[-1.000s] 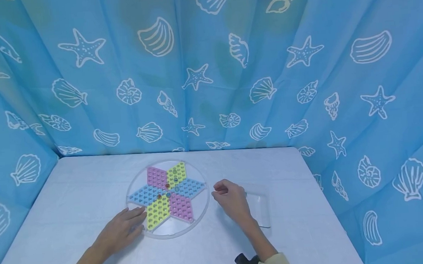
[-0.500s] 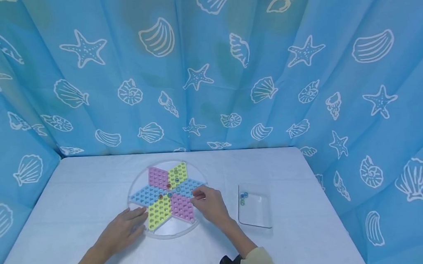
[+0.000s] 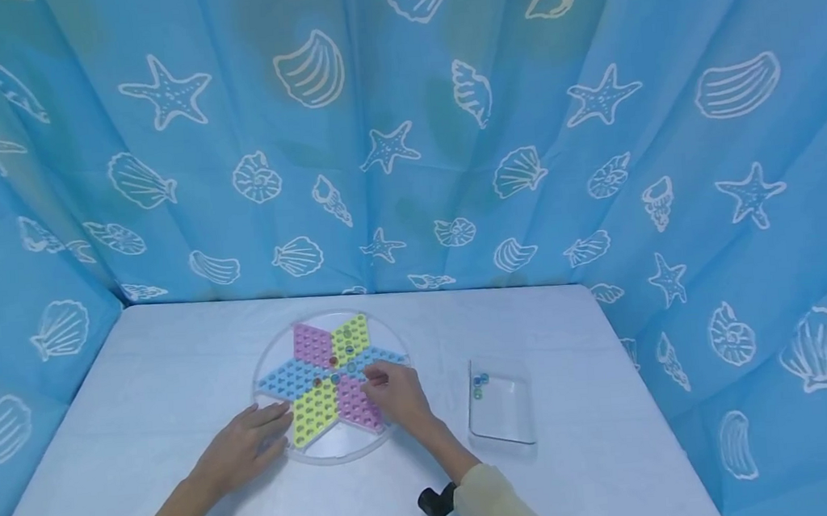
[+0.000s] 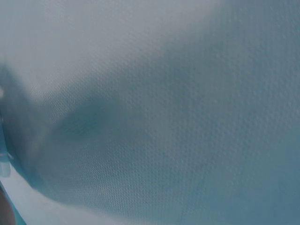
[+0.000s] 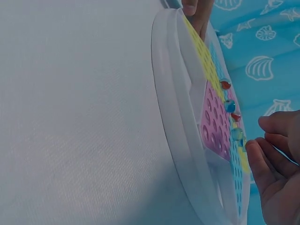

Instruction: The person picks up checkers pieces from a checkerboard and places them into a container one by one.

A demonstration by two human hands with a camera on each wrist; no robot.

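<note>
- Fingers (image 5: pixel 279 123) of R hand (image 3: pixel 397 393) are bent, tips brought close together; whether a marble is pinched btwn them can't be told.
- R hand is held over R part of board, nr where blue & pink pts meet; marbles are seen just beside its fingertips in R wrist view.
- L hand (image 3: pixel 244 444) is laid w/ fingers extended, nothing grasped, against near-L edge of board.
- Round board (image 3: pixel 340 439), w/ see-thru rim & 6-pt star in pink, yellow & blue, is set flat on white table (image 3: pixel 175 374), L of tray.
- On board, around centre: 2 red marbles (image 3: pixel 333 361) & a blue marble (image 3: pixel 335 378) are seen; a green marble (image 3: pixel 352 367) is placed on R blue pt. Another blue & another green are lined up along far yellow pt.
- See-thru tray (image 3: pixel 502 413) is placed R of R hand; 2 blue & 1 green are grouped in its far-L corner.
- Table is backed by blue curtain (image 3: pixel 409 202) w/ white shells & starfish.
- L wrist view is mostly blurred.
</note>
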